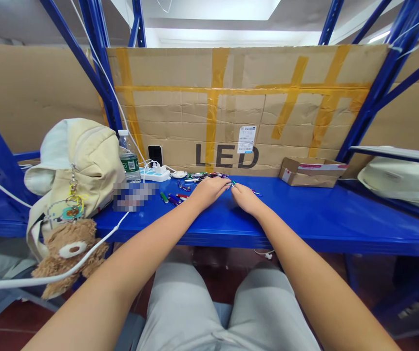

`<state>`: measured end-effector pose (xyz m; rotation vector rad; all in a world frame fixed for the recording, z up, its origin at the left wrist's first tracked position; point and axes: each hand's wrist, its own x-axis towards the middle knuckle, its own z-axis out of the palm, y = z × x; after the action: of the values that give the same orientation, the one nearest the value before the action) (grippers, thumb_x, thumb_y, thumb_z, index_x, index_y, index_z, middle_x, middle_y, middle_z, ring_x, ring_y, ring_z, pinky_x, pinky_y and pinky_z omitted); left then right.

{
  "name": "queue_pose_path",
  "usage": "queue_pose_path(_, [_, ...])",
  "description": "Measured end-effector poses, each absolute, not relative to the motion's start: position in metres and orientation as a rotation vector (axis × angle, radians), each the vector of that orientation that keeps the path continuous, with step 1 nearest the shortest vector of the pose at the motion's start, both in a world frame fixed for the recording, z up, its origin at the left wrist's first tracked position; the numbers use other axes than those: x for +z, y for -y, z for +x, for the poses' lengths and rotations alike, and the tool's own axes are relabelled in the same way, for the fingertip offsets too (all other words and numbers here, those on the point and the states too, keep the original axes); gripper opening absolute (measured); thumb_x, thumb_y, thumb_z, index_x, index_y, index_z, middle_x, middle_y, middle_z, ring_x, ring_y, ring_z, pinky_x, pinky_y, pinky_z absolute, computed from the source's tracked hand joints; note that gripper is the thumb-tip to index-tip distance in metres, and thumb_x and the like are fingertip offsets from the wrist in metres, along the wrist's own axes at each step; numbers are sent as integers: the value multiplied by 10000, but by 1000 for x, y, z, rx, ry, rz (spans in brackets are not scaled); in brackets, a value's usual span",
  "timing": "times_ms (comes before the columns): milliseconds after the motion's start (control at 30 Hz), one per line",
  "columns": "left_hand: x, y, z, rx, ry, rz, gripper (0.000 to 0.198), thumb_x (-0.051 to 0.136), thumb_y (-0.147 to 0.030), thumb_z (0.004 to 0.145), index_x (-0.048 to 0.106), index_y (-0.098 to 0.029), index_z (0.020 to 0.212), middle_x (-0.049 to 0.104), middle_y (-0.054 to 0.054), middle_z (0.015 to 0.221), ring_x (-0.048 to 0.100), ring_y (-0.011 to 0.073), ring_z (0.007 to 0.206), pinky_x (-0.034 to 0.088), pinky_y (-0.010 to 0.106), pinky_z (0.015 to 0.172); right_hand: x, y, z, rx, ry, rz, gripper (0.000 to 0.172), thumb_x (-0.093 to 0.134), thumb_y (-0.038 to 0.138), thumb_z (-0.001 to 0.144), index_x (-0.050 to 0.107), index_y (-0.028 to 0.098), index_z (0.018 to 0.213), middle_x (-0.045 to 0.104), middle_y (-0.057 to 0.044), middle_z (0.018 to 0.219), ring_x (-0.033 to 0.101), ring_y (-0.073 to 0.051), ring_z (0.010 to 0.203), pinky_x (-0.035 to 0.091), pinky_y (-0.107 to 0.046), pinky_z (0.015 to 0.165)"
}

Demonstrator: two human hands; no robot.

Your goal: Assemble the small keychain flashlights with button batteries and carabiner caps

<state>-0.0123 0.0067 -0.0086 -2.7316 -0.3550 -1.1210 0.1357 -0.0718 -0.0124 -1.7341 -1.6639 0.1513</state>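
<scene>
Both hands meet over the blue tabletop, fingertips close together. My left hand is closed, back of the hand up, its fingers bent toward the right; whatever it grips is hidden beneath. My right hand is closed too, pinching a small green-and-silver piece, perhaps part of a pen, between the two hands. Behind my left hand lies a row of pens in several colours. Left of it are loose pen pieces, among them a green one and blue ones. A blue pen-like tip shows beyond my right hand.
A cream backpack with a brown plush bear occupies the left end. Nearby stand a water bottle, a phone and a white power strip. An open cardboard box sits back right, before a cardboard wall.
</scene>
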Motion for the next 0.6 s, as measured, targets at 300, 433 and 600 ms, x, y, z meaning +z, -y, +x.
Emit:
queue_pose_path(300, [-1,-13,-17,-1366,580,-2967,228,531,-265,892,660,-154,1044,699,78,1061,658,191,958,485,307,912,-13,74,136,160,1637,-1693,196,345,315,848,405,217,690,574,-7,711,504,-161,676,354,-268,624])
queue_pose_path(433, [4,-26,-23,-1656,1254,-3130,259,555,-246,878,620,-146,1108,697,82,1016,670,145,727,527,281,772,-15,72,139,119,1581,-1744,173,374,348,855,424,221,748,611,-13,766,533,-168,712,364,-267,638])
queue_pose_path(600, [2,-47,-32,-2336,2087,-3015,354,531,-130,878,498,-146,1230,644,134,1106,677,135,801,534,201,644,-17,71,142,91,1597,-1802,147,391,318,855,451,218,767,633,-32,823,554,-180,785,376,-277,689])
